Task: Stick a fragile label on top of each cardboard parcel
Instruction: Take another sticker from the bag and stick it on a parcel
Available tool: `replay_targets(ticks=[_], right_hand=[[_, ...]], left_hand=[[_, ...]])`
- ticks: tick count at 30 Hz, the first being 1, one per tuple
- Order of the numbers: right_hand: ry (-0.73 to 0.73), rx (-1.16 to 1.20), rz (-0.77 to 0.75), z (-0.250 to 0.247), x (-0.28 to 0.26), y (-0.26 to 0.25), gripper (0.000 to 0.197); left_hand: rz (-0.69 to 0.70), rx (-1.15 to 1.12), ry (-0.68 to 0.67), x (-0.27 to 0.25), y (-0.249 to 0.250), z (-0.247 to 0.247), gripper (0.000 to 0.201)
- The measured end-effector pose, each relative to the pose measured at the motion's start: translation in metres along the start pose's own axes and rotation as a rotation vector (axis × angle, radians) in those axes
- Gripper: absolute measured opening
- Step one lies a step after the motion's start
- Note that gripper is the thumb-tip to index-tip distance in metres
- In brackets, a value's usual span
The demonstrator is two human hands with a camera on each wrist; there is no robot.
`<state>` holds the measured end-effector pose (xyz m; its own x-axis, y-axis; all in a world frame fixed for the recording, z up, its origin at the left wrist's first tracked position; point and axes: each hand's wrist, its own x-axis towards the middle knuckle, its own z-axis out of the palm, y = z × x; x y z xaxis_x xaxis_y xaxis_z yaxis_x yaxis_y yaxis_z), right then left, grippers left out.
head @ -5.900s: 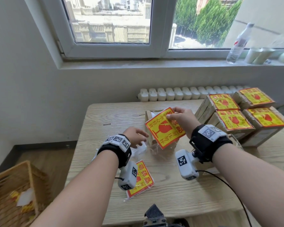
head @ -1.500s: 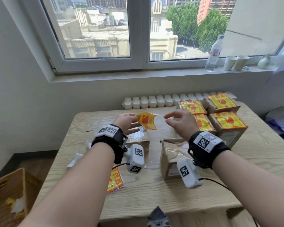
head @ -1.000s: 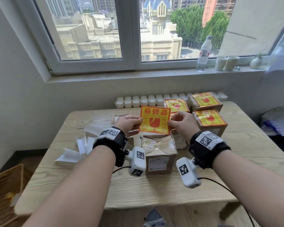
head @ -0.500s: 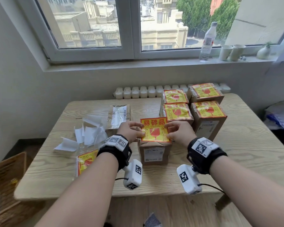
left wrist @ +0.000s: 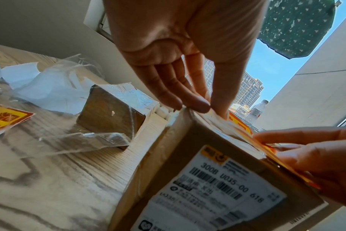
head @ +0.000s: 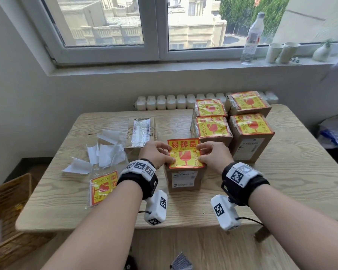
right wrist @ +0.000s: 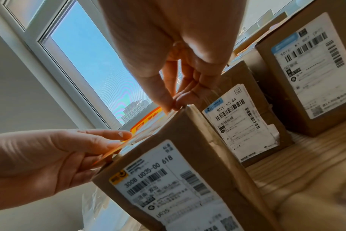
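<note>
A brown cardboard parcel (head: pixel 185 182) stands at the middle of the wooden table (head: pixel 281 191). A yellow and red fragile label (head: pixel 184 152) lies over its top. My left hand (head: pixel 169 154) pinches the label's left edge and my right hand (head: pixel 200 154) pinches its right edge. In the left wrist view my left hand (left wrist: pixel 203 107) reaches the parcel's (left wrist: pixel 207 187) top corner. The right wrist view has my right hand (right wrist: pixel 173 104) pinching at the top edge of the parcel (right wrist: pixel 168 179). Whether the label is stuck flat is unclear.
Several labelled parcels (head: pixel 250 133) stand together at the back right. One unlabelled parcel (head: pixel 141 133) lies at the back left, beside white backing scraps (head: pixel 103 152) and a clear bag of labels (head: pixel 103 187). A wicker basket (head: pixel 10 191) sits on the floor left.
Both hands have brought the label down from mid-air onto the parcel's top. The view has tilted down toward the table.
</note>
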<state>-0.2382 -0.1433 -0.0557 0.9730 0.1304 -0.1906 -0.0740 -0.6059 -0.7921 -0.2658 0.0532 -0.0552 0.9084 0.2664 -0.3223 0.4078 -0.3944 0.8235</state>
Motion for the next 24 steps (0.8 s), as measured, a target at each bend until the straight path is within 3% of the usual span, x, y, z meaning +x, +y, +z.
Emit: replay_targets(ticks=[24], right_hand=[[0.005,-0.249,-0.085,-0.0008,-0.0017,-0.0020,0.042]], left_hand=[[0.095,0.322,-0.026,0.0035,-0.0025,0.0081,0.044]])
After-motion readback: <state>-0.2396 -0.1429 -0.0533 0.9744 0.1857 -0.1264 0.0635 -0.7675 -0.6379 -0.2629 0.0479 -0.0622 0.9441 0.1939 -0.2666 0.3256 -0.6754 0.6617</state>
